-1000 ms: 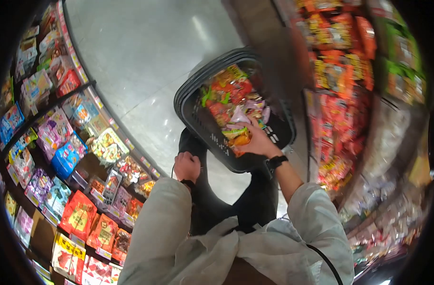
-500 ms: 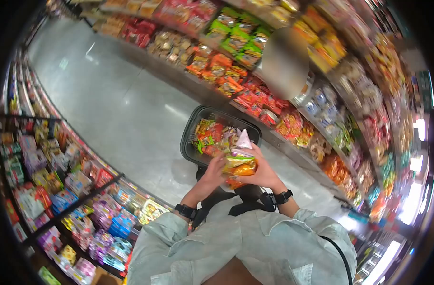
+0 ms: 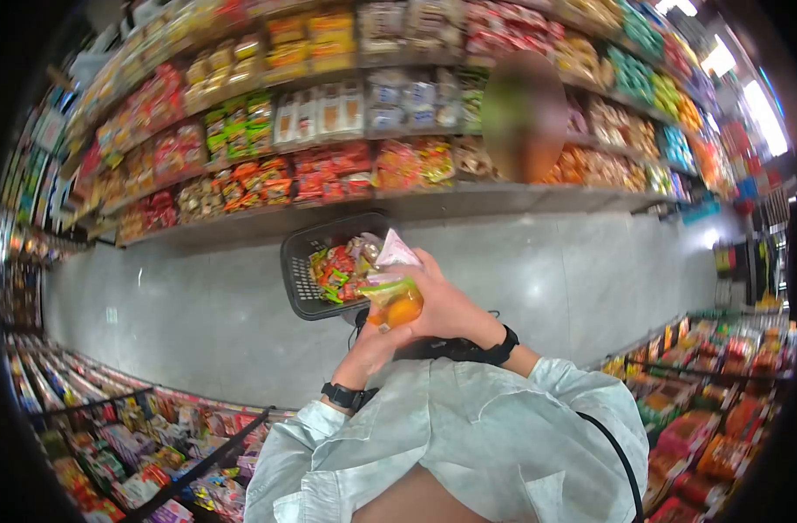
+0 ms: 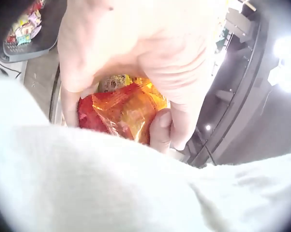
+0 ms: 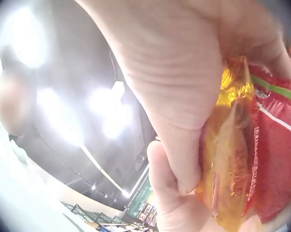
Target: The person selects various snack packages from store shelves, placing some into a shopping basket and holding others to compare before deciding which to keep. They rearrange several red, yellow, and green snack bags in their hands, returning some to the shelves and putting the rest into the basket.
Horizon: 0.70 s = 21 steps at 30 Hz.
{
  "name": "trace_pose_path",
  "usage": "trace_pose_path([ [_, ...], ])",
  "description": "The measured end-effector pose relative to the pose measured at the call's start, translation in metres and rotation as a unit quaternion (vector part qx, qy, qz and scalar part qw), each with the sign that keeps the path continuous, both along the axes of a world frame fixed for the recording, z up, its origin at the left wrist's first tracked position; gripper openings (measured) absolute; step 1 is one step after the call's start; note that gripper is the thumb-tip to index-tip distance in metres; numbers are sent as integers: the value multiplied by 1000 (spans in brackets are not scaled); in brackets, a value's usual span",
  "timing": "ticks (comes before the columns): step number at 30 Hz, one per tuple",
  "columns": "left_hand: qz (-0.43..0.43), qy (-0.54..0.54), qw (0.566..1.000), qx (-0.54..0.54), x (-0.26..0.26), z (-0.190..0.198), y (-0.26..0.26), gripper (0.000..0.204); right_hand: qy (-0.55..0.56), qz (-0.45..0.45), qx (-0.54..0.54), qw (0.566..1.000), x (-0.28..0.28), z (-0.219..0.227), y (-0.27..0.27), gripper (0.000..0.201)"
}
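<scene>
Orange and red crinkly foil: 1 snack packet [image 3: 394, 301] held up in front of the chest, clasped between 2 hands. Right hand [image 3: 446, 305] wrapped over the packet's right side and top, fingers curled round it; in the right wrist view, thumb and fingers [image 5: 184, 96] pinching the golden foil edge against the red panel. Left hand [image 3: 374, 340] under and behind the packet's lower end, thumb [image 4: 161, 129] pressed on the foil, fingers curled about it from below. Both hands closed on the same packet, touching it on opposite sides, neither nearer than the other. Packet's long axis roughly upright, tilted a little away from the body, a pale pink and white top corner poking above the right hand's fingers. Whether that pale corner belongs to the same packet or a 2nd one behind it: unclear.

Just beyond the hands, lower and to the left hand's side, a black plastic shopping basket [image 3: 298, 261] heaped with bright snack bags [image 3: 337, 266], standing on a grey shop floor [image 3: 198, 305]. Further beyond, across the aisle, long store shelves [image 3: 328, 122] packed with packets. More stocked shelves close beside each elbow. Pale shirt sleeves [image 3: 468, 427], dark band on each wrist.
</scene>
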<state>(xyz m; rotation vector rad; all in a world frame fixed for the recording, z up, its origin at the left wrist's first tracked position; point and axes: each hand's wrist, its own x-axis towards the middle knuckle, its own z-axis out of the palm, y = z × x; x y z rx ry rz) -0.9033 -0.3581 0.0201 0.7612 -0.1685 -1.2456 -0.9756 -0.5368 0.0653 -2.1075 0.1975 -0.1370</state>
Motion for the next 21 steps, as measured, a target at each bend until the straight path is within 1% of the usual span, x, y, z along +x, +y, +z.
trace_pose_path([
  [1,-25,23,999,14,-15,5,-8,85,-21,-22,-10,999,-23,-3,-5,94],
  [4,-85,35,995,25,-52,13,-36,78,-1,-88,-32,996,-80,8,-22,99],
  [5,-92,50,994,37,-62,9,-47,70,24,-91,-29,995,-100,18,-28,105],
  [8,-156,28,986,52,-90,2,-74,66,62,-138,-16,988,-145,24,-43,110],
  [11,-201,5,978,48,-111,11,-101,66,63,-188,1,980,-179,27,-59,111],
  [14,-229,-31,972,49,-125,14,-139,66,54,-229,21,972,-203,27,-81,111],
  [15,-235,-45,970,50,-130,16,-151,66,34,-237,15,971,-211,21,-91,110],
  [17,-251,-34,966,49,-136,18,-178,65,-5,-252,2,968,-229,8,-115,107],
  [20,-294,2,954,48,-141,9,-219,65,-12,-245,30,969,-252,11,-154,97],
  [21,-312,15,949,46,-141,4,-237,66,-6,-259,80,962,-258,14,-169,92],
])
